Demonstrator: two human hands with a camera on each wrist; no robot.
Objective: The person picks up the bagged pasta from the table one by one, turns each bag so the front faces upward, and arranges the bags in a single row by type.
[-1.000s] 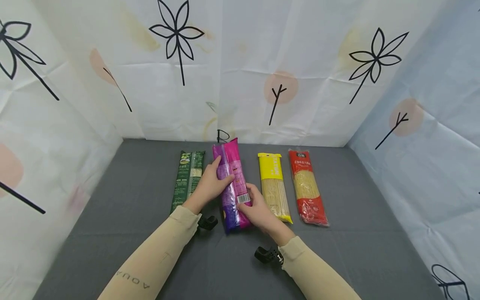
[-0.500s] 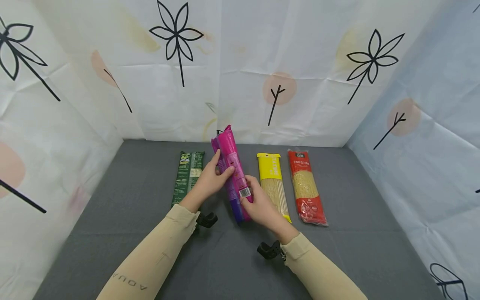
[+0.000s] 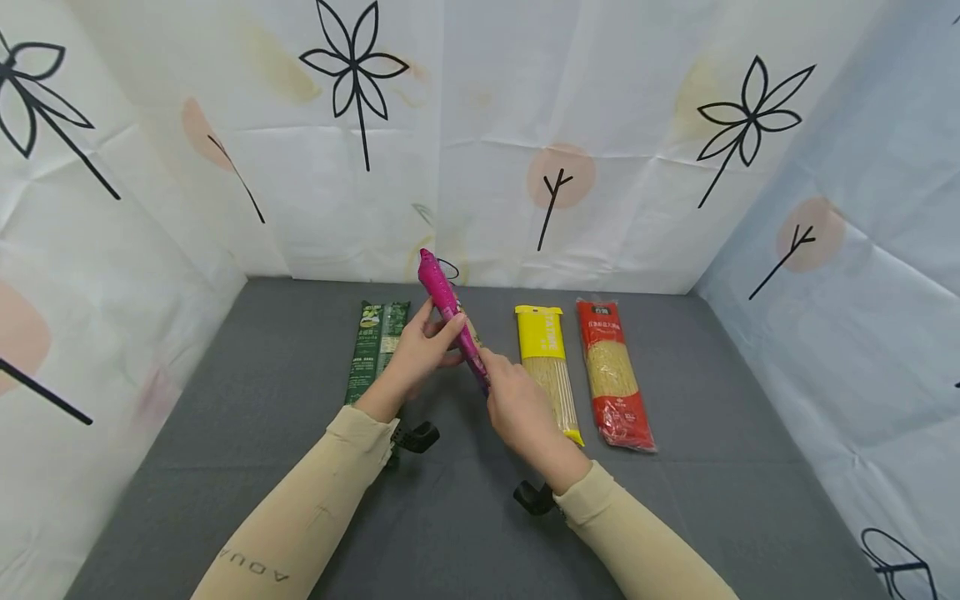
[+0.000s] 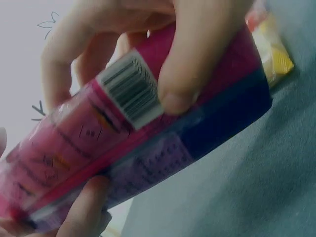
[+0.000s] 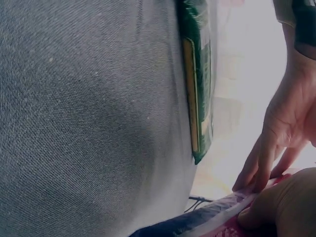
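Possibly the weak point is the left hand [image 3: 411,358], whose fingers pinch the long, glossy magenta-and-purple plastic packet [image 3: 442,290] around its middle; held edge-on above the grey cloth-covered counter [image 3: 450,525], its top pointing to 11 o'clock, it could slip if that pinch loosened. The right hand [image 3: 521,412] has its fingers grasping the lower end by the barcode [image 4: 132,91]; squeezing hard might crease it. Around it, the flat dark-green plastic packet [image 3: 366,354] lies at 8 o'clock, crossed by the beige-sleeved left forearm [image 3: 300,504], which could nudge it; the yellow-topped clear packet of pale sticks [image 3: 542,333] lies at 4 o'clock, partly hidden by the right hand; the red plastic packet with a see-through middle [image 3: 615,367] lies beyond, between 3 and 4 o'clock.
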